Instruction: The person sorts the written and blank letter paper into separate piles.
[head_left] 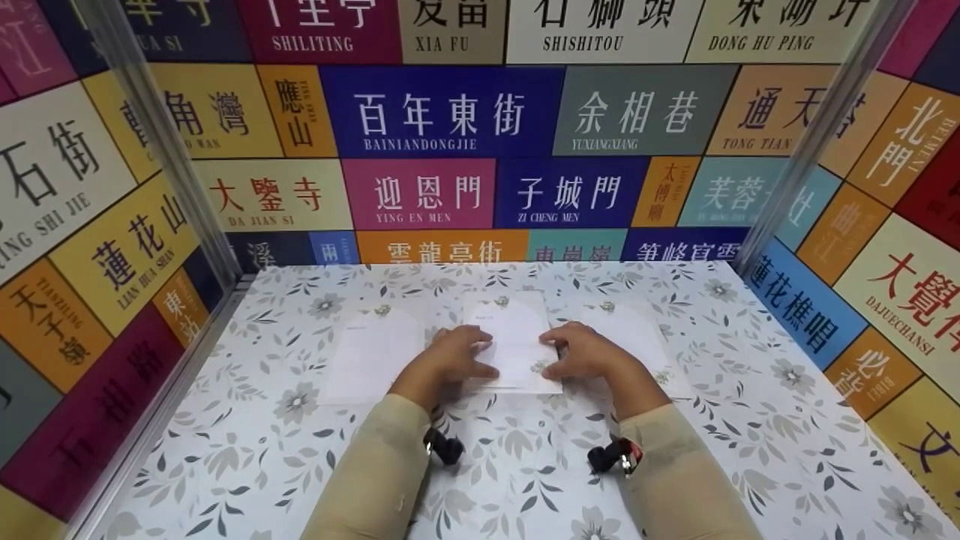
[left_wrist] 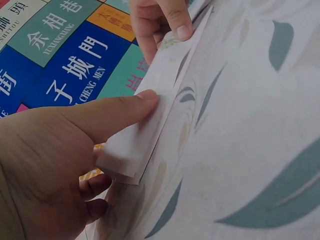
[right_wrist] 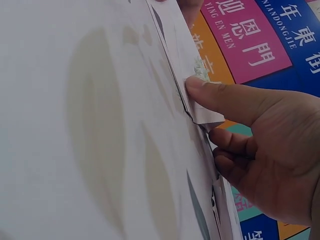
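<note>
Three white sheets of letter paper lie side by side on the table, each with a small floral print at its top. My left hand [head_left: 448, 354] grips the left edge of the middle sheet [head_left: 514, 349], and my right hand [head_left: 592, 351] grips its right edge. In the left wrist view the left thumb [left_wrist: 145, 96] presses on top of the paper [left_wrist: 132, 145], whose lower edge lifts slightly off the cloth. From the right wrist, the right thumb [right_wrist: 197, 85] shows on the sheet's corner [right_wrist: 207, 114] with curled fingers beside it.
The left sheet [head_left: 367, 367] lies beside my left hand; the right sheet [head_left: 634, 334] is partly hidden behind my right hand. A leaf-and-flower patterned cloth [head_left: 517, 487] covers the table. Panels with colourful place-name signs [head_left: 442, 112] enclose the back and both sides.
</note>
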